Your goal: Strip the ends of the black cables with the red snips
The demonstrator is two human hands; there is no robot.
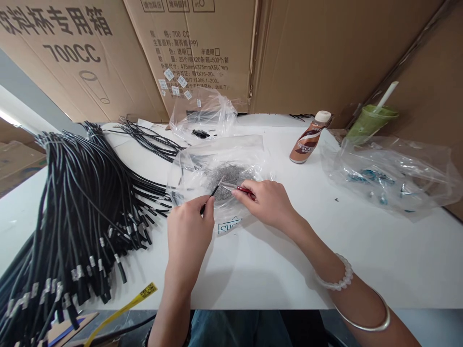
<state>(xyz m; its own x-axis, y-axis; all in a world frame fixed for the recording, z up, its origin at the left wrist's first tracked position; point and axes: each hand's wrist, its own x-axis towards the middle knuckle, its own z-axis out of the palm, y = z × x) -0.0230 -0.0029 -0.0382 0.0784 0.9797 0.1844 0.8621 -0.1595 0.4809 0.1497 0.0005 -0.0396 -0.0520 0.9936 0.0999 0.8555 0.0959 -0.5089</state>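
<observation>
My left hand [191,224] is closed round a black cable [214,190], its stripped tip pointing up and away from me. My right hand [269,200] grips a small knife with a red handle [246,192]; its pale blade [228,185] meets the cable near the tip. Below both hands lies an open clear plastic bag [255,144] holding a tangle of fine grey strands [231,174]. A large bundle of black cables [83,193] with silvery bands near their ends lies to the left of my left hand.
Cardboard boxes [304,53] wall off the back of the white table [289,274]. A brown bottle [308,140], a green cup with a straw [372,120] and a clear bag with blue bits [398,178] stand or lie at right. Another bag [217,113] with black pieces sits behind.
</observation>
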